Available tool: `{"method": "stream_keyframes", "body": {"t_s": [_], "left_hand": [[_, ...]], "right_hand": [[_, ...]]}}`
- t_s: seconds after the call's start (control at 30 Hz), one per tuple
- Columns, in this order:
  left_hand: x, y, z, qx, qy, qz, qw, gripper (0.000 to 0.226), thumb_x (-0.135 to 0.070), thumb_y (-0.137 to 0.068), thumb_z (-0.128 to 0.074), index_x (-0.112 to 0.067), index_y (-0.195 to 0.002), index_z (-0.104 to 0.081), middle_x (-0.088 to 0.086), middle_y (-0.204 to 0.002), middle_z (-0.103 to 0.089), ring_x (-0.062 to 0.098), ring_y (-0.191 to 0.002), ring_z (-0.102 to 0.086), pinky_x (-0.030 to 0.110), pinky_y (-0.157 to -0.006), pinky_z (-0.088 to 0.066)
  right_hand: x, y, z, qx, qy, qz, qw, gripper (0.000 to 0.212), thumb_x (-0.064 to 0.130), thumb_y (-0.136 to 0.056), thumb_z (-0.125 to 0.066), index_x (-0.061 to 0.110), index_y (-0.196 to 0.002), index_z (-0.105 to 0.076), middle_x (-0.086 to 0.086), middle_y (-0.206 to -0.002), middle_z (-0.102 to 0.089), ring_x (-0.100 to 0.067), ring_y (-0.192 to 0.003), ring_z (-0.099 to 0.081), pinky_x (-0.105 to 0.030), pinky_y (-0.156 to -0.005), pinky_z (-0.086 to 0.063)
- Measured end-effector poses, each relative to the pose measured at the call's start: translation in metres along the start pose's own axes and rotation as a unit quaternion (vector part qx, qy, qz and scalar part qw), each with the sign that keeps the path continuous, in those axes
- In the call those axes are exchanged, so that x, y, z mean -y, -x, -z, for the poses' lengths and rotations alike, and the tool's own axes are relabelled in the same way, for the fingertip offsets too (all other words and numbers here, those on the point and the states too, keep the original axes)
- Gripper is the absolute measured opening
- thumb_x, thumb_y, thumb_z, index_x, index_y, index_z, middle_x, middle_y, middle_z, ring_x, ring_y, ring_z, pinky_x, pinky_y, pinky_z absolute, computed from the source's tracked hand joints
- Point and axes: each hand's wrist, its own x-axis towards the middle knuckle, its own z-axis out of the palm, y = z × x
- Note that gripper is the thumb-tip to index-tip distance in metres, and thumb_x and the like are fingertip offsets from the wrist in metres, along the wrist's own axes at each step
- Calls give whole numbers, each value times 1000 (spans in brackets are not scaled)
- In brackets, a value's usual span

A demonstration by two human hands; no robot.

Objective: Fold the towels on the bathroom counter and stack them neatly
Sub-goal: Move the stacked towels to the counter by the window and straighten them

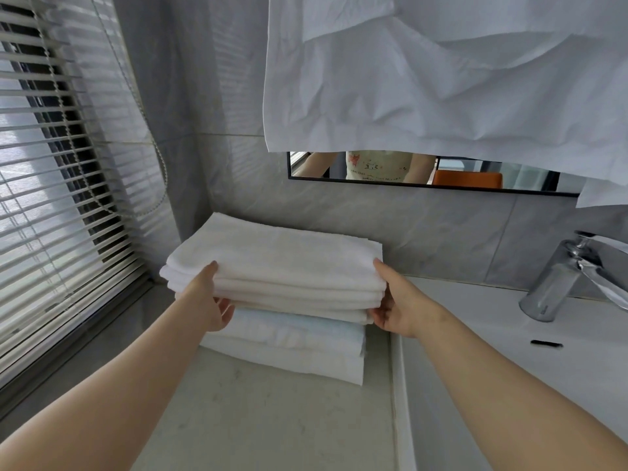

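Two hands on one folded white towel: my left hand [207, 300] grips its left end, thumb on top and fingers curled underneath, and my right hand [396, 300] grips the right end the same way. The folded white towel [282, 266] shows about five layers at its front edge (hard to count exactly). It sits on top of a lower stack of folded towels [292, 348], one pale blue layer over white ones; I can't tell how many are in that stack. The stack rests on the bathroom counter [272, 419], in the corner by the window blinds [51, 198] and tiled wall. One white sink basin [509, 368] lies to the right, nothing in it, with one chrome faucet [560, 280] behind it. One white sheet [441, 79] hangs over the mirror [475, 180], covering most of it.
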Motion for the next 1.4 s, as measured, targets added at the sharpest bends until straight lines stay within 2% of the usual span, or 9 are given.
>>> {"method": "stream_keyframes", "body": {"t_s": [0.23, 0.4, 0.53, 0.77, 0.9, 1.07, 1.17, 1.27, 1.4], "left_hand": [[-6, -1, 0, 28, 31, 9, 999, 61, -33, -69, -81, -13, -118, -52, 5, -86, -54, 20, -74, -57, 31, -73, -51], [-16, -8, -2, 21, 46, -9, 999, 66, -29, -75, -77, -13, -130, -43, 6, -110, -50, 25, -98, -55, 38, -91, -51], [-29, -12, -6, 12, 30, -51, 998, 74, -32, -75, -77, -18, -135, -38, 3, -127, -47, 24, -110, -53, 36, -90, -49], [-35, -34, -1, -3, 47, -56, 997, 70, -32, -76, -76, -21, -135, -41, 3, -133, -48, 25, -116, -51, 40, -94, -48], [-40, -38, -5, -40, 74, -112, 990, 61, -37, -83, -67, -26, -135, -39, 0, -126, -47, 26, -107, -50, 40, -81, -49], [-57, -33, -12, -19, 93, -187, 978, 60, -47, -83, -61, -26, -136, -39, 1, -110, -48, 24, -90, -51, 37, -79, -52], [-58, -39, -11, -17, 90, -165, 982, 63, -48, -82, -63, -27, -136, -38, 0, -119, -49, 26, -101, -52, 40, -85, -52], [-44, -49, -5, -20, 23, -103, 994, 62, -42, -88, -60, -25, -141, -31, 0, -133, -43, 26, -119, -46, 35, -89, -47], [-37, -59, -3, -41, 13, -105, 994, 62, -45, -85, -61, -24, -138, -36, 4, -135, -44, 28, -118, -47, 39, -88, -48]], "right_hand": [[1, -9, -8, 11, -17, 3, 1000, 24, 29, -80, -72, 12, -86, -56, -8, -78, -55, -20, -71, -53, -30, -56, -47], [-1, -16, -9, 22, -23, -9, 999, 13, 18, -80, -64, 10, -87, -56, -11, -82, -56, -24, -73, -57, -36, -60, -52], [8, -22, -13, 20, -9, 2, 1000, 23, 27, -79, -67, 10, -93, -62, -12, -83, -61, -27, -73, -59, -34, -56, -49], [15, -38, -15, 26, 22, -21, 999, 28, 33, -78, -71, 9, -92, -67, -13, -78, -68, -30, -73, -63, -36, -62, -54], [27, -38, -19, 27, 43, 0, 999, 35, 28, -80, -71, 9, -109, -62, -15, -92, -66, -30, -79, -63, -37, -62, -53], [54, -33, -25, 64, -3, 97, 993, 19, 24, -80, -71, 12, -94, -66, -10, -84, -71, -25, -73, -67, -34, -54, -58], [50, -37, -26, 67, -2, 97, 993, 21, 23, -79, -71, 12, -97, -66, -10, -92, -70, -26, -80, -67, -37, -63, -57], [24, -43, -19, 27, 43, 19, 999, 28, 25, -80, -71, 10, -102, -64, -13, -92, -68, -28, -80, -65, -39, -65, -54], [8, -47, -15, 4, 50, 8, 999, 38, 27, -78, -74, 10, -110, -62, -13, -97, -68, -28, -83, -64, -37, -63, -54]]}}
